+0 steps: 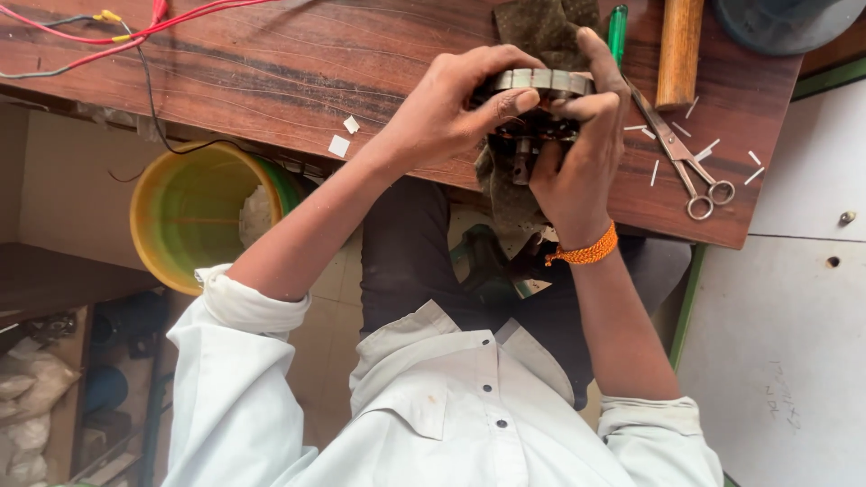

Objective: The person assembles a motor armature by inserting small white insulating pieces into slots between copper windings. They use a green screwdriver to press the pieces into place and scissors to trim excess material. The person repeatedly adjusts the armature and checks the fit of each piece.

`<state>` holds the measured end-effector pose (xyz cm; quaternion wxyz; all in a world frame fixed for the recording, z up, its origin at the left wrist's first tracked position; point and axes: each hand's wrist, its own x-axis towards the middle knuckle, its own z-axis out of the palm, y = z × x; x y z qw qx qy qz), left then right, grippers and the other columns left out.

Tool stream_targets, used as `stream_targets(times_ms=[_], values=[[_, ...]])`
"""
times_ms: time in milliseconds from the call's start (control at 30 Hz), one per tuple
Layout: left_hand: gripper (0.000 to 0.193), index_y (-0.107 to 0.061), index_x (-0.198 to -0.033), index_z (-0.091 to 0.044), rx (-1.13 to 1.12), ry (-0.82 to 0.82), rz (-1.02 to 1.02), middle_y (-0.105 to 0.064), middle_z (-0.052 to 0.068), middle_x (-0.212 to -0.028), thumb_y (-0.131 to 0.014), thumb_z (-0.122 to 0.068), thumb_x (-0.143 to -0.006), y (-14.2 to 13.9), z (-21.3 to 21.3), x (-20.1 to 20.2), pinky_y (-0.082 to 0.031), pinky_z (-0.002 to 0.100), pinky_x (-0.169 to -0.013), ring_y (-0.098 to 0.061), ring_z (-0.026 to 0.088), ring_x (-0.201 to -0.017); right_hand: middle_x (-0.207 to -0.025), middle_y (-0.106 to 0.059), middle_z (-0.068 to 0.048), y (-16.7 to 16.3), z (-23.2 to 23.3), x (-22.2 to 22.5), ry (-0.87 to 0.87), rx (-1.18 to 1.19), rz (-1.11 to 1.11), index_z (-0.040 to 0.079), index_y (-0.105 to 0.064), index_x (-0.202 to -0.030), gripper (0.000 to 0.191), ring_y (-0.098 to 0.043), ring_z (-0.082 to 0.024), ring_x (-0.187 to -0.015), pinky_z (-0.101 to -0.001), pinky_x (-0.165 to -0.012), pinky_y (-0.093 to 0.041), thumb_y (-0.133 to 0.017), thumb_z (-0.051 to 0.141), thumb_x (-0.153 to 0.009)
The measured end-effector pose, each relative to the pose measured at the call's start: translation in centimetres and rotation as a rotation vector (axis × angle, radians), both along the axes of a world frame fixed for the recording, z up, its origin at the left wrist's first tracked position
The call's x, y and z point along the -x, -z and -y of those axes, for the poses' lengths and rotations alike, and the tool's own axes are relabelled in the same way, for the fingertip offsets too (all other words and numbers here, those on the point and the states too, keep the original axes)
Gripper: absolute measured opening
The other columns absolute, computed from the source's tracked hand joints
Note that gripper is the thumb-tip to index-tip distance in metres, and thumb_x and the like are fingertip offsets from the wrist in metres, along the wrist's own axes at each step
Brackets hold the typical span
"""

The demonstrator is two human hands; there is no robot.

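We hold the round metal part [541,90] with both hands, over the dark cloth [532,36] near the edge of the wooden surface [316,63]. Our left hand [451,113] and right hand [582,144] are curled tight around it. We should keep it over the cloth. The scissors [686,162] lie just beside our right hand, and the yellow bucket [194,212] sits below.

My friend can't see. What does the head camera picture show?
Both hands, left hand and right hand, grip a round metal motor part over a dark cloth on a wooden workbench. Scissors lie to its right.
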<state>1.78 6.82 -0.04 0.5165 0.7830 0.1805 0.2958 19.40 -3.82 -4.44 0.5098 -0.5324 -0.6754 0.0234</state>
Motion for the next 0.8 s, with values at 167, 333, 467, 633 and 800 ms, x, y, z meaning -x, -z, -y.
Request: stream_targets(times_ms=[167,333,467,633,800], values=[[0.031,-0.06,-0.125,-0.007,-0.011,-0.018,-0.168,-0.067,0.006,-0.099,-0.07,-0.029,-0.106,0.2,0.0,0.3,-0.051,0.034,-0.081,-0.062,0.016,-0.091,-0.161,-0.045,-0.017,0.1,0.2,0.1,0.036,-0.032,0.116,0.005,-0.045,-0.114,0.023,-0.053,-0.034,-0.138,-0.042,-0.114,-0.046,-0.063,-0.008,-0.107],[0.028,-0.056,-0.122,-0.007,0.126,0.091,-0.213,-0.066,0.006,-0.107,-0.068,-0.018,-0.1,-1.2,0.3,1.2,-0.051,0.036,-0.09,-0.063,0.019,-0.102,-0.161,-0.047,-0.017,1.0,0.5,-0.2,-0.005,-0.029,0.104,0.007,-0.042,-0.109,0.026,-0.057,-0.026,-0.126,-0.0393,-0.105,-0.051,-0.061,-0.01,-0.105],[0.03,-0.052,-0.12,-0.009,-0.096,-0.016,-0.282,-0.068,0.008,-0.112,-0.071,-0.013,-0.099,-2.5,2.2,0.0,-0.052,0.042,-0.089,-0.064,0.028,-0.104,-0.159,-0.044,-0.021,1.8,1.0,-0.4,-0.056,-0.057,0.018,0.007,-0.041,-0.111,0.025,-0.055,-0.027,-0.126,-0.0395,-0.104,-0.053,-0.063,-0.004,-0.109],[0.047,-0.044,-0.126,-0.007,-0.414,-0.205,-0.306,-0.063,0.01,-0.115,-0.074,-0.015,-0.092,-2.1,4.3,-1.2,-0.05,0.049,-0.081,-0.059,0.036,-0.105,-0.16,-0.04,-0.021,2.6,1.2,-1.2,-0.105,-0.032,-0.139,0.007,-0.038,-0.114,0.02,-0.05,-0.029,-0.14,-0.0405,-0.112,-0.051,-0.057,0.002,-0.117],[0.043,-0.045,-0.121,-0.01,-0.491,-0.226,-0.341,-0.063,0.007,-0.108,-0.077,-0.023,-0.096,-2.1,4.6,-0.9,-0.052,0.047,-0.077,-0.064,0.034,-0.101,-0.159,-0.043,-0.023,2.5,1.3,-1.1,-0.086,-0.062,-0.057,0.005,-0.04,-0.111,0.022,-0.051,-0.033,-0.138,-0.045,-0.117,-0.053,-0.061,0.0,-0.113]])
